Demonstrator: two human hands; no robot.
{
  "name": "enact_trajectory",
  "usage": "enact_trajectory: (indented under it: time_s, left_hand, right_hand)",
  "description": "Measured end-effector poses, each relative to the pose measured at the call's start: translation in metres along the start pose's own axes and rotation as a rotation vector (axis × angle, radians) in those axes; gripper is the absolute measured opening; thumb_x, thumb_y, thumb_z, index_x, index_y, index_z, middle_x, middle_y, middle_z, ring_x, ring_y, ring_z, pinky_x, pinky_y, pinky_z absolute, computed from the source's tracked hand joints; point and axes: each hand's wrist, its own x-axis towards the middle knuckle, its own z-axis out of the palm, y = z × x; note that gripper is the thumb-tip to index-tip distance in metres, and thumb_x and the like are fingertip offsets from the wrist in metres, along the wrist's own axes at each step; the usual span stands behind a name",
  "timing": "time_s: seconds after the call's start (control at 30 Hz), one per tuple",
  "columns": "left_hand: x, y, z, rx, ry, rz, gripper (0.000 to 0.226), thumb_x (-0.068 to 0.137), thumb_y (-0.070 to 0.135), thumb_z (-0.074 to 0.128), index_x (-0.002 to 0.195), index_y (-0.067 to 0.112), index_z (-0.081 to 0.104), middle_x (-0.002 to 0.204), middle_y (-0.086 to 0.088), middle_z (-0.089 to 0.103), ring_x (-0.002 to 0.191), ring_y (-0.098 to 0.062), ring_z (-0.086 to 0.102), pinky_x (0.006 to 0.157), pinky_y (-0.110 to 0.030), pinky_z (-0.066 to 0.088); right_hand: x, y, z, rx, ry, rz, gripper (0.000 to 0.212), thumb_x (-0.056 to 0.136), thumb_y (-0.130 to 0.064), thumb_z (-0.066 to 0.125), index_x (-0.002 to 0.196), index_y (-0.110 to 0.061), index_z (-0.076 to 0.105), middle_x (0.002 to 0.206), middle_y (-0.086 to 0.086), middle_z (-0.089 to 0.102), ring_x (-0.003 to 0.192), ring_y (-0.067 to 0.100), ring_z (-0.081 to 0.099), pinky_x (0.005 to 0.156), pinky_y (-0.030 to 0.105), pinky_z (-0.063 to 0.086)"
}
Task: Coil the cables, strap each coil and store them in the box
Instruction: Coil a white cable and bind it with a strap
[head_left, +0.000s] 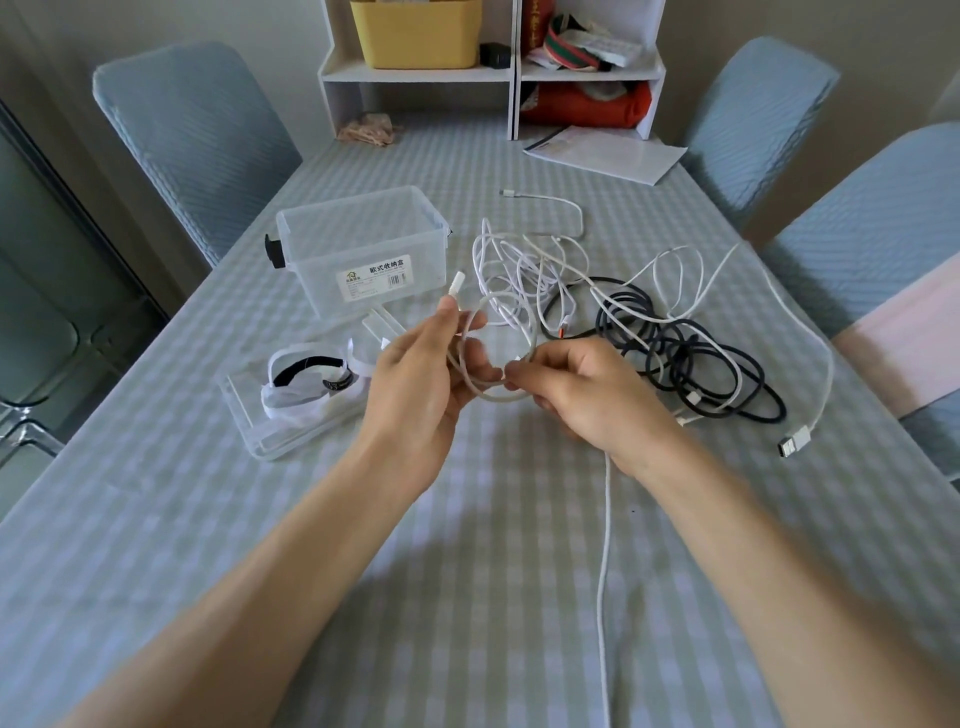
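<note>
My left hand (426, 379) grips a small coil of white cable (511, 325) above the table, with the cable's plug end (456, 285) sticking up past my fingers. My right hand (587, 395) pinches the same cable at the coil's right side. The rest of this cable (604, 571) trails from under my right hand toward the near table edge. A clear plastic box (363, 249) stands open at the back left. Straps, black and white (311, 376), lie in the clear lid (249, 415) in front of it.
A tangle of white cables (524, 265) and a black cable (691, 358) lies to the right of my hands, with a USB plug (795, 441) at its edge. Papers (608, 153), a white shelf unit (415, 75) and chairs (192, 140) surround the checked table (467, 519).
</note>
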Motion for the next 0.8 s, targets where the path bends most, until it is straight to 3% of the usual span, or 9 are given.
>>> enact_trajectory:
  time_s: [0.1, 0.2, 0.33, 0.5, 0.67, 0.8]
  left_hand:
    - [0.002, 0.003, -0.001, 0.013, 0.049, 0.006, 0.031, 0.103, 0.029, 0.050, 0.080, 0.009, 0.057, 0.053, 0.001, 0.029, 0.048, -0.014, 0.032, 0.054, -0.026, 0.048]
    - [0.007, 0.011, -0.004, -0.112, 0.126, -0.021, 0.034, 0.104, 0.028, 0.047, 0.076, 0.011, 0.052, 0.051, 0.004, 0.026, 0.042, -0.011, 0.027, 0.043, -0.022, 0.040]
    - [0.020, 0.024, -0.019, -0.225, 0.192, -0.049, 0.035, 0.106, 0.027, 0.042, 0.075, 0.014, 0.049, 0.051, 0.006, 0.026, 0.039, -0.007, 0.023, 0.035, -0.019, 0.024]
    - [0.018, 0.026, -0.020, -0.072, 0.132, -0.088, 0.034, 0.106, 0.031, 0.041, 0.077, 0.015, 0.047, 0.054, 0.005, 0.025, 0.040, -0.007, 0.020, 0.033, -0.019, 0.017]
    - [0.019, 0.039, -0.021, -0.124, 0.132, -0.041, 0.034, 0.106, 0.029, 0.041, 0.076, 0.016, 0.048, 0.052, 0.006, 0.027, 0.039, -0.006, 0.019, 0.032, -0.020, 0.017]
    - [0.023, 0.047, -0.033, -0.033, 0.175, 0.039, 0.035, 0.106, 0.033, 0.039, 0.076, 0.016, 0.046, 0.053, 0.006, 0.027, 0.039, -0.007, 0.019, 0.032, -0.020, 0.017]
  right_hand:
    - [-0.001, -0.002, 0.000, 0.088, -0.055, 0.059, 0.026, 0.092, -0.037, 0.065, 0.075, -0.019, 0.071, 0.048, -0.010, 0.045, 0.039, 0.006, 0.033, 0.042, 0.020, 0.025]
    - [-0.005, -0.006, -0.004, 0.342, -0.213, 0.172, 0.025, 0.094, -0.030, 0.063, 0.083, -0.009, 0.070, 0.051, -0.003, 0.041, 0.038, 0.008, 0.025, 0.038, 0.018, 0.021]
    - [-0.010, -0.006, -0.015, 0.412, -0.344, 0.266, 0.020, 0.094, -0.018, 0.059, 0.079, -0.007, 0.064, 0.053, -0.003, 0.037, 0.038, 0.006, 0.025, 0.037, 0.018, 0.024]
    - [-0.005, -0.010, -0.023, 0.474, -0.326, 0.289, 0.017, 0.086, -0.021, 0.061, 0.076, -0.010, 0.055, 0.052, -0.005, 0.034, 0.035, 0.002, 0.023, 0.032, 0.016, 0.020]
    - [-0.013, -0.011, -0.039, 0.422, -0.422, 0.280, 0.024, 0.071, -0.032, 0.064, 0.069, -0.014, 0.049, 0.051, -0.005, 0.028, 0.032, 0.001, 0.021, 0.031, 0.014, 0.018]
    - [-0.005, -0.010, -0.050, 0.660, -0.221, 0.206, 0.019, 0.077, -0.026, 0.059, 0.067, -0.015, 0.047, 0.046, -0.009, 0.024, 0.031, 0.000, 0.016, 0.031, 0.015, 0.009]
